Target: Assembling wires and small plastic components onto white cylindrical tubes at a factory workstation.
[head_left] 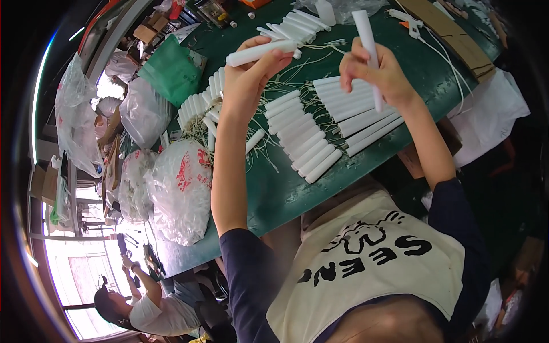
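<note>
L hand is gripping a short tube, R hand a longer tube, fingers holding both up, prob. avoiding wired tubes on table.

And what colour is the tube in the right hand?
The tube is white, shown best in the head view.

Big black letters stand on the front of the person's pale shirt, upside down from here, by a black squiggly drawing. Red writing is on a clear bag, too crumpled to read
</note>
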The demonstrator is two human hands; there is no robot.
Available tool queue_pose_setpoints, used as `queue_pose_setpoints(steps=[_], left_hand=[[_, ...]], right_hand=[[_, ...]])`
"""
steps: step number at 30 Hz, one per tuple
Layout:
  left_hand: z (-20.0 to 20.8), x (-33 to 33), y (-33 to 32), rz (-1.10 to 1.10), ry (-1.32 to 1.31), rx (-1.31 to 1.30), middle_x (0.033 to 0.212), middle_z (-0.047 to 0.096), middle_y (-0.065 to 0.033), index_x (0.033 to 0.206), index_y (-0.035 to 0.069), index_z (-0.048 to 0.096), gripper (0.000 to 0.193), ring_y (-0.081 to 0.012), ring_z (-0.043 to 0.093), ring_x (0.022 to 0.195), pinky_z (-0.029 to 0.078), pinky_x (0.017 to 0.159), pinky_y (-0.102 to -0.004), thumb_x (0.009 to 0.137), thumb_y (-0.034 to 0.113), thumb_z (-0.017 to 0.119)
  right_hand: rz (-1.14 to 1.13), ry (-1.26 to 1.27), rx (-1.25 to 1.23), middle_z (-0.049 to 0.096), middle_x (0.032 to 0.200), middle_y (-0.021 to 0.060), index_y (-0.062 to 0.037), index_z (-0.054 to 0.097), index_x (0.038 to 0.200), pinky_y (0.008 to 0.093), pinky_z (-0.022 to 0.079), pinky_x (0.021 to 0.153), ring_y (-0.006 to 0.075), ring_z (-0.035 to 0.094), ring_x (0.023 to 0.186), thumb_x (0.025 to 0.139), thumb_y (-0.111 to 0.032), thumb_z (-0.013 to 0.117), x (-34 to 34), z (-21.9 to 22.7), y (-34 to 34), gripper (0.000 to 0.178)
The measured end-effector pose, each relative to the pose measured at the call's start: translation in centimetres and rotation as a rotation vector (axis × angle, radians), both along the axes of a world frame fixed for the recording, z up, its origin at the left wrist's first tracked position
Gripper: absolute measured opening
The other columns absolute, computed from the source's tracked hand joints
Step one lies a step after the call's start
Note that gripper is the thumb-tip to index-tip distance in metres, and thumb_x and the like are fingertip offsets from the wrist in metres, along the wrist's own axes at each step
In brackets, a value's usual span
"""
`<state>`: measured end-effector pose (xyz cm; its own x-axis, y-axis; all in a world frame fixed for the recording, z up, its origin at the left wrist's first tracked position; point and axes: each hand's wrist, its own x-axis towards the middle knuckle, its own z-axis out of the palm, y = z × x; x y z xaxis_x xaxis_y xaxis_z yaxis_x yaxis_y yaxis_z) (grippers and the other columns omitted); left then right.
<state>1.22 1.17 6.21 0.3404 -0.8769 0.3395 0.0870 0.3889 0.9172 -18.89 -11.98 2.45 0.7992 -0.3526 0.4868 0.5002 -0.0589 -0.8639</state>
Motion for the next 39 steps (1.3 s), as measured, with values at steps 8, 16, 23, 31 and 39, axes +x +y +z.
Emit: queue_pose_setpoints(steps=[8, 16, 23, 31, 39], left_hand=[[-7.8, 6.8, -0.2, 0.097, -0.176, 0.297, 0.103, 0.062, -0.0145, 0.112, -0.001, 0.048, 0.036, -0.0191, 0.064, 0.092, 0.053, 0.080, -0.0256, 0.081, 0.004, 0.067], [-10.7, 8.3, 0.3, 0.246, -0.634, 0.423, 0.088, 0.065, -0.0027, 0.097, 0.000, 0.064, 0.029, -0.0084, 0.057, 0.075, 0.047, 0.068, -0.0220, 0.072, 0.010, 0.075], [-11.1, 9.2, 0.6, 0.113, -0.654, 0.497, 0.094, 0.065, -0.0071, 0.103, -0.001, 0.062, 0.030, -0.0122, 0.060, 0.085, 0.047, 0.077, -0.0250, 0.077, 0.013, 0.069], [-9.1, 4.5, -2.0, 0.344, -1.078, 0.386, 0.088, 0.069, -0.0084, 0.096, 0.002, 0.065, 0.021, -0.0202, 0.066, 0.083, 0.049, 0.078, -0.0308, 0.082, 0.018, 0.063], [-7.0, -3.3, -5.6, 0.079, -0.867, 0.150, 0.093, 0.068, -0.0081, 0.101, -0.001, 0.064, 0.022, -0.0139, 0.063, 0.087, 0.047, 0.076, -0.0260, 0.084, 0.013, 0.063]], right_hand=[[-0.335, 0.347, -0.210, 0.059, 0.072, 0.0064, -0.0080, 0.041, 0.072, 0.0232, 0.049, 0.061, 0.0106, 0.059, 0.064, 0.087, -0.014, 0.061, -1.1, -2.1, -5.5, 0.026], [-0.408, 0.309, -0.189, 0.062, 0.071, 0.0089, -0.0064, 0.040, 0.071, 0.0234, 0.047, 0.058, 0.0117, 0.059, 0.062, 0.087, -0.012, 0.061, 0.4, -3.9, -6.5, 0.027], [-0.453, 0.392, -0.231, 0.062, 0.073, 0.0067, -0.0069, 0.041, 0.074, 0.0213, 0.045, 0.054, 0.0095, 0.058, 0.062, 0.088, -0.012, 0.060, 0.0, -3.5, -6.4, 0.024], [-0.436, 0.412, -0.295, 0.062, 0.073, 0.0083, -0.0030, 0.046, 0.073, 0.0244, 0.045, 0.056, 0.0101, 0.056, 0.059, 0.086, -0.010, 0.061, -0.6, -2.9, -6.3, 0.021], [-0.268, 0.412, -0.412, 0.061, 0.069, 0.0063, -0.0044, 0.042, 0.069, 0.0250, 0.045, 0.055, 0.0118, 0.058, 0.061, 0.084, -0.014, 0.061, -1.2, -1.9, -4.8, 0.026]])
